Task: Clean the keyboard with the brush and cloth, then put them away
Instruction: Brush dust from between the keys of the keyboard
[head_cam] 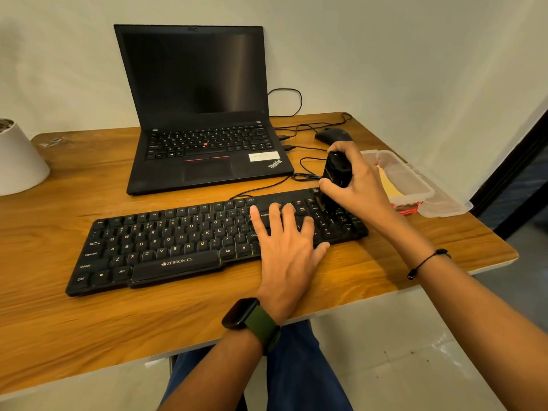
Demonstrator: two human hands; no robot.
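While the left hand [286,241] lies flat with straight, spread fingers on the keys just left of the number pad, its grip released, the right hand [354,179] has its grip curled round an upright black brush [336,173] whose lower end meets the keyboard [166,247] at its right end, about 2 o'clock from the left hand. The keyboard lies across the middle of the wooden counter [59,321]. An open laptop [198,114] with a dark screen stands at 12 o'clock from it, well clear of the keys. A black mouse [332,134] sits just beyond the right hand. At 3 o'clock, near the counter's right edge, a clear plastic box [415,185] holds a yellow cloth [390,185]. A white pot [17,164] stands at the far left, around 9 o'clock.
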